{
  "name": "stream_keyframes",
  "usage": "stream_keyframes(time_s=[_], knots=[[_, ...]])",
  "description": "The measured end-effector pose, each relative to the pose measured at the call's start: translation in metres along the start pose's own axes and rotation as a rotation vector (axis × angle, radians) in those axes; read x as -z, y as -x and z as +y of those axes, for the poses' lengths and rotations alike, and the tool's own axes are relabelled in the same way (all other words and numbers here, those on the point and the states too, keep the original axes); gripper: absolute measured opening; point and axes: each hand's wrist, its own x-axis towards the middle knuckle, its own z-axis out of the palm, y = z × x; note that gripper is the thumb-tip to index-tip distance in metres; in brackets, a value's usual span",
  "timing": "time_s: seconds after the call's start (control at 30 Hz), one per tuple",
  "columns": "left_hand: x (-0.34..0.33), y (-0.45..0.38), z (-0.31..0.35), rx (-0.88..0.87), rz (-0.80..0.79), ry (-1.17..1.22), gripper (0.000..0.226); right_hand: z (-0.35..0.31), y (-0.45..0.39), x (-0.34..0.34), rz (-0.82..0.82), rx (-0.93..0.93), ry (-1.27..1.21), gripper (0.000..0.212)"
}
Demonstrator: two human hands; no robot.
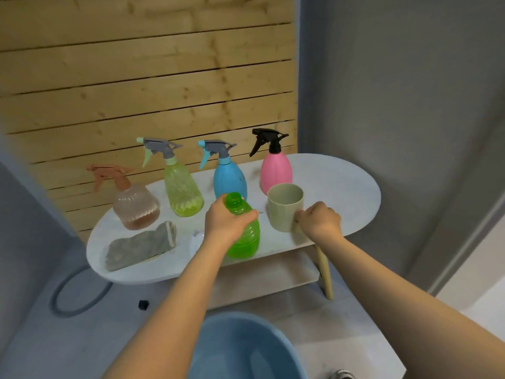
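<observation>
A green plastic bottle (246,239) with its neck uncapped stands near the front edge of a white oval table (341,181). My left hand (225,221) grips it round the shoulder, just below the neck. To its right stands a beige mug (284,206), and my right hand (319,221) is curled round its handle. The handle itself is hidden by my fingers.
Behind stand a peach spray bottle (135,206), a yellow-green one (181,190), a blue one (228,176) and a pink one (274,170). A grey cloth (139,246) lies at the table's front left. A blue basin (243,348) sits on the floor below me. A wooden slat wall backs the table.
</observation>
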Motion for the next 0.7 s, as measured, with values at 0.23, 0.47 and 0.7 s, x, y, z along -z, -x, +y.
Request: stream_keyframes(time_s=[0.23, 0.47, 0.7], knots=[[-0.022, -0.015, -0.007, -0.038, -0.007, 0.017, 0.029, -0.009, 0.008, 0.007, 0.244, 0.277, -0.058, 0.030], [-0.021, -0.024, -0.018, -0.045, -0.012, 0.041, 0.039, -0.019, 0.019, -0.008, 0.172, 0.426, -0.163, 0.005], [0.009, -0.029, -0.035, 0.100, -0.357, 0.005, 0.120, -0.025, 0.026, -0.019, -0.071, 0.380, -0.287, 0.022]])
